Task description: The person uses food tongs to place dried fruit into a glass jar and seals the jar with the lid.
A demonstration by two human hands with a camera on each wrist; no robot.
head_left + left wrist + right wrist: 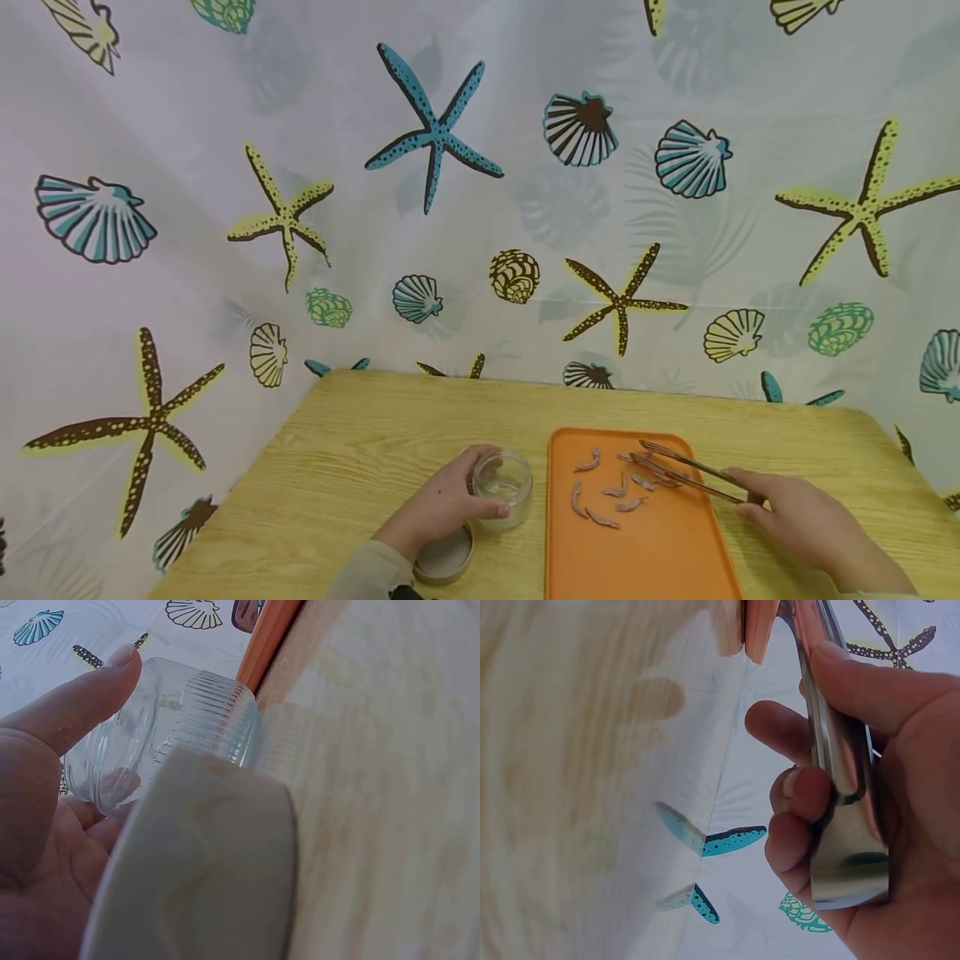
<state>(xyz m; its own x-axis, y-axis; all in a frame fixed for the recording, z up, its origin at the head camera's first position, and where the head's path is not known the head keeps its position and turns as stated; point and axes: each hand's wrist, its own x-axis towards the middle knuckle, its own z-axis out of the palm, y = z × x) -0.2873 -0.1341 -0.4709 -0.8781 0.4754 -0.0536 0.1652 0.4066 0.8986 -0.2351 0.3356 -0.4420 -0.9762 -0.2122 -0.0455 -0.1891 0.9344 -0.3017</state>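
My left hand point(442, 502) holds a clear glass jar point(512, 512) upright, its mouth uncovered, with thumb and fingers around its sides. In the left wrist view the jar point(206, 716) has a ribbed wall. Beside that hand, a round lid point(444, 558) lies on the table, partly hidden by the hand. My right hand point(806, 521) grips metal tongs point(701, 467), also seen as tongs point(849, 855) in the right wrist view. Their tips are over small pinkish-grey curled pieces, shrimp-like, on an orange tray point(637, 571). Whether the tips touch a piece, I cannot tell.
The tray stands on a wood-grain table point(375, 425), to the right of the jar. Several loose shrimp-like pieces point(602, 518) lie across its far half. A white curtain point(337, 83) printed with shells and starfish hangs behind and beside the table.
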